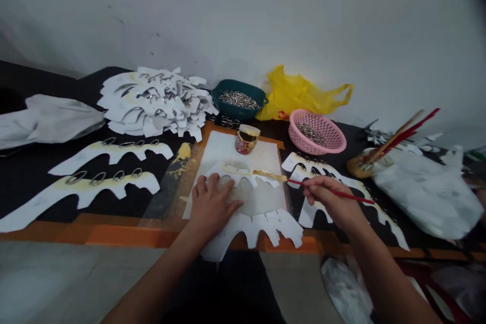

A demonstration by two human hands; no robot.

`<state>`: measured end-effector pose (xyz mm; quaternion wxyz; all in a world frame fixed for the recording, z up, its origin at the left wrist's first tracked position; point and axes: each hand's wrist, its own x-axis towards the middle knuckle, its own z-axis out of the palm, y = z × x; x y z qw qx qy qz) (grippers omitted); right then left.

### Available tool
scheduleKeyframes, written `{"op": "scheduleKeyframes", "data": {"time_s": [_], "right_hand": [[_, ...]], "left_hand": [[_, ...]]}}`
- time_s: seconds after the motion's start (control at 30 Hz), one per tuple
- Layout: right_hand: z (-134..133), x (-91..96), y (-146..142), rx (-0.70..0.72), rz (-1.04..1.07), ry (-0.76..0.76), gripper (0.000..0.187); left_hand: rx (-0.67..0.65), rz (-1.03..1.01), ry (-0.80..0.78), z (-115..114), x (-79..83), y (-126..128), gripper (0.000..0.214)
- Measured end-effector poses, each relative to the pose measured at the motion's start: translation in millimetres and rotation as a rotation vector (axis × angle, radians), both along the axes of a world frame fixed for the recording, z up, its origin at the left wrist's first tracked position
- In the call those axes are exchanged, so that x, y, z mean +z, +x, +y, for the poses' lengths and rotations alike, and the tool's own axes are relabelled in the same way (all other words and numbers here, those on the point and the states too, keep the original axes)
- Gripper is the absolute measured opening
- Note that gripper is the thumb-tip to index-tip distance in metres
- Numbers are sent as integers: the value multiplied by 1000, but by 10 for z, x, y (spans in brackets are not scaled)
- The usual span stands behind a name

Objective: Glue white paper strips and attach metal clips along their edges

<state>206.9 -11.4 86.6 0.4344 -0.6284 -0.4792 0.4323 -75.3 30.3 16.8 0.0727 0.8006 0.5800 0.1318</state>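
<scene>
My left hand point(212, 200) lies flat with fingers apart on the left part of a white cut-out piece point(224, 169) with scalloped edges. In my right hand point(334, 197) is a thin red-handled brush point(296, 181); its tip, coated in yellowish paste, touches the piece's right part or is just above it. Under the piece is a pale board point(214, 147). Behind it stands a small tub point(246, 140) with yellow paste around its rim. Another white cut-out point(250, 225) lies at the table's front edge, partly over the board.
Cut-outs bearing metal rings lie left point(114, 182) and right point(321, 174); a tall pile of cut-outs point(155, 98) is behind. A green basket point(228, 111) and pink basket point(337, 136) hold metal parts. A yellow bag point(292, 93), brush jar point(360, 167) and white bag point(421, 187) stand nearby.
</scene>
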Motion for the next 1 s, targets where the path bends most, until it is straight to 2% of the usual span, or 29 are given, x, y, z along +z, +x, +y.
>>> {"op": "scheduleKeyframes", "data": {"time_s": [0.3,0.53,0.73,1.0], "right_hand": [[41,-11,-138,41,-14,-32,13],[47,48,-164,77,-74,-24,12],[95,-6,-226,34,-33,-12,15],[132,-11,-306,67,15,-25,13]], "left_hand": [[11,0,-28,7,0,13,48],[3,-15,-26,-3,-7,8,49],[7,-18,-33,-4,-1,4,49],[5,-9,-17,-8,4,0,50]]}}
